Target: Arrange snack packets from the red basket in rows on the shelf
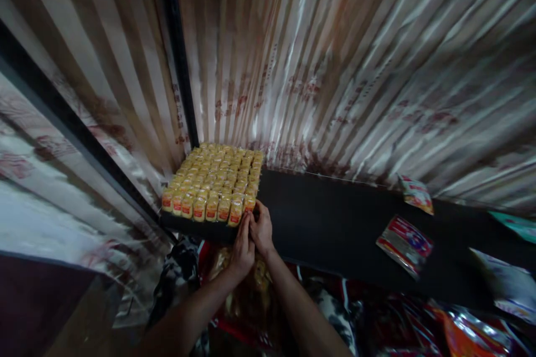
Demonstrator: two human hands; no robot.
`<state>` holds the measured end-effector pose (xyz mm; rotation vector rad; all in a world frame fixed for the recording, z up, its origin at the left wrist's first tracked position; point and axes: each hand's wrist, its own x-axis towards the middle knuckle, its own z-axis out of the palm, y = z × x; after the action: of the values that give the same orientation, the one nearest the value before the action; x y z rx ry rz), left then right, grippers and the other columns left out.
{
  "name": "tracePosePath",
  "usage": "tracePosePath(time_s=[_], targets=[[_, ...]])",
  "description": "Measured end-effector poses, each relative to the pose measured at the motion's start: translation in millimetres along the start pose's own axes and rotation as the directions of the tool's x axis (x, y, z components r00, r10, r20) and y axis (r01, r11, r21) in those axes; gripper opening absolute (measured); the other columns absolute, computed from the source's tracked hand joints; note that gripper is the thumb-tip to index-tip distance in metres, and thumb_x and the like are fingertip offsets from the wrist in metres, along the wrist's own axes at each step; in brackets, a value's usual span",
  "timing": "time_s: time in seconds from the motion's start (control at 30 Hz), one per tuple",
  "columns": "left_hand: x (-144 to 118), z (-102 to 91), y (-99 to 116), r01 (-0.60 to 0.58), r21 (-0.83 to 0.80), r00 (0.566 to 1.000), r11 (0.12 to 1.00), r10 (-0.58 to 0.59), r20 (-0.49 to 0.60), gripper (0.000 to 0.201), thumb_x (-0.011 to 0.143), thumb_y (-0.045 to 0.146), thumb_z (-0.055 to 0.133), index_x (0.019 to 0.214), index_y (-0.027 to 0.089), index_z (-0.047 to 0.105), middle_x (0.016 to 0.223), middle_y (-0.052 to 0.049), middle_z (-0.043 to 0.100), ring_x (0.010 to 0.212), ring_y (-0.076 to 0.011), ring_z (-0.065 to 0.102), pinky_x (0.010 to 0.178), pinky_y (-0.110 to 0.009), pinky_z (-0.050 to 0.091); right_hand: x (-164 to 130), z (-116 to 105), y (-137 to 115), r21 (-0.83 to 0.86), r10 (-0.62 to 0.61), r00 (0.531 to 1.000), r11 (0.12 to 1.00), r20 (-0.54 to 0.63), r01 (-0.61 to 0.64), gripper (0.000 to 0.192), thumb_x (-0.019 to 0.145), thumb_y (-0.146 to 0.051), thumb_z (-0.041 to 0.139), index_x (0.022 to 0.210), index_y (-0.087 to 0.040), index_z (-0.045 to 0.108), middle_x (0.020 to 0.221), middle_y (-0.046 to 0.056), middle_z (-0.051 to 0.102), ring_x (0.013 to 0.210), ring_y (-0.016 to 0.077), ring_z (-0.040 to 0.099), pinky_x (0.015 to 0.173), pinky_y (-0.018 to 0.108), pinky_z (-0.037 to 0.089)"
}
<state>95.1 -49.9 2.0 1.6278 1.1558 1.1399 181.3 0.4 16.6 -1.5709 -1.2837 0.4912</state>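
Since both hands, the left hand (243, 248) and right hand (262, 228), pinch the last yellow packet (235, 210) at the block's front right corner, squaring it flush on the black shelf (335, 223) seems wise.

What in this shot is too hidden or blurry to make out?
Head view:
- Print on the yellow packets: too small to read.
- Fingertips of the left hand and right hand: pressed against the front packets, grip unclear.
- Red packet label: blurred.
- Bags below the shelf: dark, cut off by the bottom edge.
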Motion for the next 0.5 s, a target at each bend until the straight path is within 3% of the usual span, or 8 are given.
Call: tracePosePath(time_s=[0.27, 0.4, 0.5], targets=[[1.4, 1.0, -1.0, -0.003, 0.022, 1.0, 1.0, 0.003, 0.025, 0.069, 0.076, 0.008, 0.036, 0.144, 0.015, 0.025, 0.151, -0.006, 0.024, 0.139, -0.0172, 0.02, 0.117, -0.036, 0.016, -0.8, 2.4, 2.3, 0.088, 0.1, 0.995, 0.991, -0.013, -0.099, 0.026, 0.076, -0.03, 0.052, 0.098, -0.018, 0.054, 0.096, 0.007, 0.061, 0.086, 0.018, 0.058, 0.083, 0.034, 0.047], [3.5, 0.3, -1.4, 0.022, 0.026, 0.999, 0.999, -0.023, 0.028, 0.069, 0.075, 0.009, 0.039, 0.143, 0.016, 0.028, 0.15, -0.006, 0.027, 0.139, -0.0176, 0.023, 0.116, -0.036, 0.017, 0.7, -1.5, -2.6, 0.037, 0.085, 0.996, 0.996, 0.019, -0.086, 0.025, 0.074, -0.028, 0.051, 0.096, -0.017, 0.057, 0.096, 0.008, 0.061, 0.088, 0.0189, 0.057, 0.086, 0.036, 0.046], [-2.3, -4.5, 2.3, -0.023, 0.089, 0.999, 0.996, 0.021, 0.031, 0.066, 0.074, 0.01, 0.037, 0.14, 0.013, 0.033, 0.147, -0.01, 0.033, 0.137, -0.019, 0.027, 0.115, -0.039, 0.021, -8.9, -10.4, -10.1, 0.035, 0.083, 0.996, 0.996, -0.028, -0.082, 0.033, 0.074, -0.028, 0.051, 0.103, -0.016, 0.057, 0.104, 0.01, 0.061, 0.096, 0.0204, 0.056, 0.091, 0.038, 0.044]])
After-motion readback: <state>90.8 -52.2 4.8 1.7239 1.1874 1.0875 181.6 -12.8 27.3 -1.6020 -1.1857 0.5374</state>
